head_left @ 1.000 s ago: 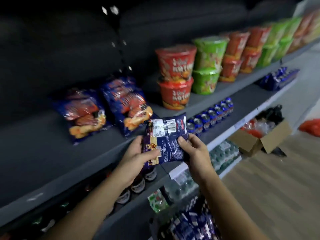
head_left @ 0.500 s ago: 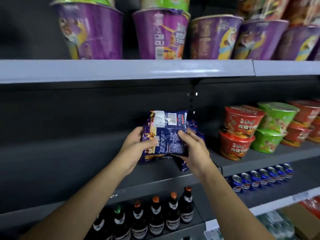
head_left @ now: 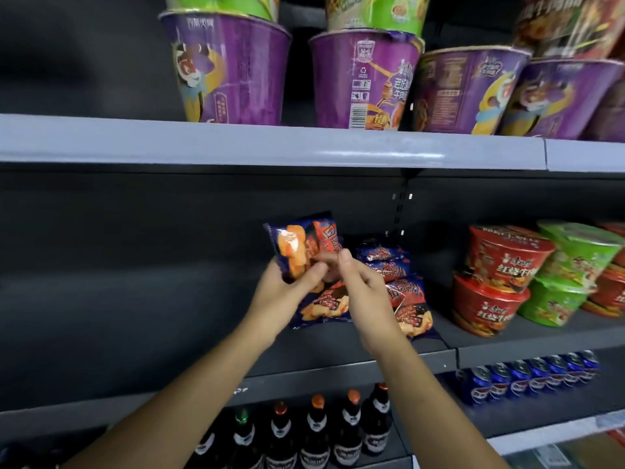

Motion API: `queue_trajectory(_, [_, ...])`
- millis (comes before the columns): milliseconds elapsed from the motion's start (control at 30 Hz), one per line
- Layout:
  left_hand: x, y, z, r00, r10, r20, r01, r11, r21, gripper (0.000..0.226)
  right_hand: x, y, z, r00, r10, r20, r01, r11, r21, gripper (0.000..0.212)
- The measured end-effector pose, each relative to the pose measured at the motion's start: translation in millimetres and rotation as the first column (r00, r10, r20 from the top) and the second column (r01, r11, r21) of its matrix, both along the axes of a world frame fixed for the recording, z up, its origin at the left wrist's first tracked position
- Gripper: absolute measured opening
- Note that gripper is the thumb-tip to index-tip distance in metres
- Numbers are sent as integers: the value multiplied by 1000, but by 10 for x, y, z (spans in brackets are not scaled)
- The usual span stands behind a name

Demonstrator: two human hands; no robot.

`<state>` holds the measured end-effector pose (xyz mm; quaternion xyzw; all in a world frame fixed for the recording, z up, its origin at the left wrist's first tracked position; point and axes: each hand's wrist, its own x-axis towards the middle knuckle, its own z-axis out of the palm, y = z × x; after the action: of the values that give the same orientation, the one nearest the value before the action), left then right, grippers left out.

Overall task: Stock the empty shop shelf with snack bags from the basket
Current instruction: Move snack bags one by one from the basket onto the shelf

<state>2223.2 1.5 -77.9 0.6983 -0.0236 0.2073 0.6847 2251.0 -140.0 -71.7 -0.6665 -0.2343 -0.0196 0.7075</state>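
Note:
A dark blue snack bag [head_left: 302, 245] with orange chips printed on it is held up in front of the dark middle shelf [head_left: 135, 350], its front now facing me. My left hand [head_left: 287, 292] grips its lower left part. My right hand [head_left: 363, 292] pinches its right edge with thumb and forefinger. Two or three matching snack bags [head_left: 402, 296] lie on the shelf just behind and right of my hands. The basket is out of view.
Red bowls [head_left: 497, 282] and green noodle bowls [head_left: 568, 275] stand stacked on the same shelf to the right. Purple noodle tubs [head_left: 230, 69] fill the grey shelf above. Dark bottles [head_left: 314, 431] and blue cans [head_left: 527, 374] line the shelf below. The shelf's left stretch is bare.
The bag has been turned over in my hands, from its barcode back to its printed front, and tilted left. My view has moved closer to the shelf.

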Motion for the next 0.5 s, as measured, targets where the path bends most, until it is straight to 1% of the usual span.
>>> queue_trajectory(33, [19, 41, 4, 1000, -9, -16, 8, 999, -44, 26, 0, -20, -1, 1000, -4, 9, 4, 1000, -13, 40])
queue_trajectory(67, [33, 82, 7, 999, -15, -36, 12, 997, -80, 26, 19, -32, -12, 999, -49, 17, 49, 999, -9, 36])
queue_trajectory(133, [61, 154, 1, 996, -30, -84, 20, 993, -116, 26, 83, -62, -48, 979, -202, 18, 201, 979, 32, 20])
queue_trajectory(167, [72, 181, -3, 994, -44, -103, 33, 994, -108, 26, 112, -70, -60, 965, -263, 17, 263, 964, 39, 17])
queue_trajectory(200, [74, 193, 1, 991, -64, -117, 53, 994, -94, 25, 137, -82, -67, 953, -302, 30, 301, 953, 17, 20])
queue_trajectory(267, [64, 198, 11, 987, -101, -129, 92, 993, -71, 23, 175, -111, -55, 939, -338, 69, 342, 937, -68, 37])
queue_trajectory(300, [62, 193, 15, 985, -111, -131, 102, 992, -72, 23, 189, -122, -38, 937, -345, 63, 350, 932, -97, 46])
queue_trajectory(367, [70, 185, 23, 985, -114, -130, 100, 989, -113, 26, 203, -132, -24, 940, -341, -4, 339, 936, -93, 58])
queue_trajectory(433, [81, 181, 28, 986, -124, -108, 99, 973, -210, 33, 186, -127, -34, 942, -307, -133, 301, 951, -65, 64])
queue_trajectory(467, [88, 179, 26, 987, -129, -96, 101, 962, -254, 37, 185, -123, -60, 943, -255, -216, 254, 967, -32, 61])
queue_trajectory(500, [86, 171, 28, 987, -135, -88, 104, 952, -289, 41, 182, -113, -81, 936, -178, -305, 192, 981, 19, 53])
